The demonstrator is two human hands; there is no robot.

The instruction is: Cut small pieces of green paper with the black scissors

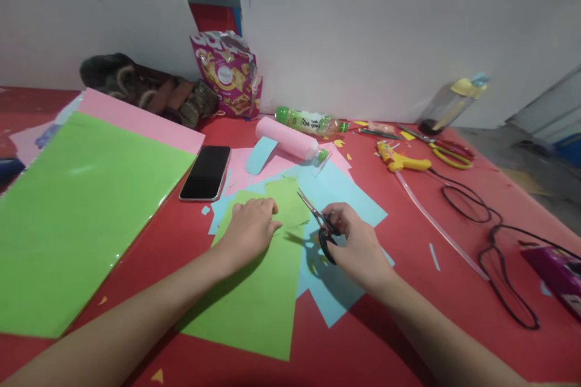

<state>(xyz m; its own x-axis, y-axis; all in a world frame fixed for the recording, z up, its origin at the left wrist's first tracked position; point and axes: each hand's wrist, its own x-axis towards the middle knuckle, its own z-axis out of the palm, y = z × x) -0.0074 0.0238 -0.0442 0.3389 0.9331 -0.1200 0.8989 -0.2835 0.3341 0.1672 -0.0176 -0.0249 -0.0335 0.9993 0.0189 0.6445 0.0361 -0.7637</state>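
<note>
My right hand (358,245) grips a pair of small scissors (327,231) by the black handles. The metal blades are slightly parted and point up and left, above the papers. My left hand (252,227) rests on a green sheet of paper (267,308), thumb and index finger apart; the undersides of its other fingers are hidden. The green sheet has a ragged upper edge and lies over light blue sheets (363,199). Just beyond is a bottle wrapped in pink paper (288,139), lying on its side with a blue strip (261,155) on it.
A smartphone (206,173) and a large green sheet (91,224) lie left. Behind stand a snack bag (229,75) and a lying green bottle (313,122). Right are a yellow glue gun (399,159), its black cable (494,233), yellow-handled scissors (449,154) and a tumbler (449,106).
</note>
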